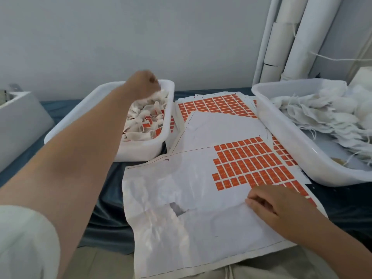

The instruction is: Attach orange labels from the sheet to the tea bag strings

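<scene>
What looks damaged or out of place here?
The front sheet is creased across its left half and has a torn hole near its middle. The sheets behind it lie askew, overlapping.

Two white bins point(141, 150) (one either side), two hands point(144, 81), at least three label sheets point(181, 198); tea bags point(138, 135) and orange labels point(251, 160) defy counting.

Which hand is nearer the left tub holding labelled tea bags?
Left. The left hand is over the left tub; the right hand rests on the label sheet.
</scene>
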{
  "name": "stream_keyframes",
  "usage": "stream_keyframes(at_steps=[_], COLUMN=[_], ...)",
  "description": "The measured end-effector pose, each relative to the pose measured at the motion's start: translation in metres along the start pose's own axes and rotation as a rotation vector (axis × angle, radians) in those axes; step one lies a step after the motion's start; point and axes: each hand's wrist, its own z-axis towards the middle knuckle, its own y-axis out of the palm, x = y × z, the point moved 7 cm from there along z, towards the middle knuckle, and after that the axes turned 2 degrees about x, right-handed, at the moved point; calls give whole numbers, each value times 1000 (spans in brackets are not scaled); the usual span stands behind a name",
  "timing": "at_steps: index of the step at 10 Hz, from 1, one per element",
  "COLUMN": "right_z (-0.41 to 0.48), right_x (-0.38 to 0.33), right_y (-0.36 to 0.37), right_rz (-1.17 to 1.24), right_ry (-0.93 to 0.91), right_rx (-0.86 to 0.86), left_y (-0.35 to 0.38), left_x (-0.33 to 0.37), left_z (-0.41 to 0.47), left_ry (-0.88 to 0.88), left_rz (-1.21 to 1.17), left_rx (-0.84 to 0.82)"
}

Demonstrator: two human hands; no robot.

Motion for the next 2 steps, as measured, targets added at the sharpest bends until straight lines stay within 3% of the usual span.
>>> stream_keyframes(at_steps=[1, 2], right_z=[0, 1], right_x=[-1, 3], right_y=[-2, -1], right_rz=[-12, 46], right_ry=[14, 58], right_rx=[-24, 0], left_y=[35, 17], left_x=[-25, -16], left_z=[-12, -10], left_ry=[23, 76], left_rz=[135, 136], left_rx=[-205, -38])
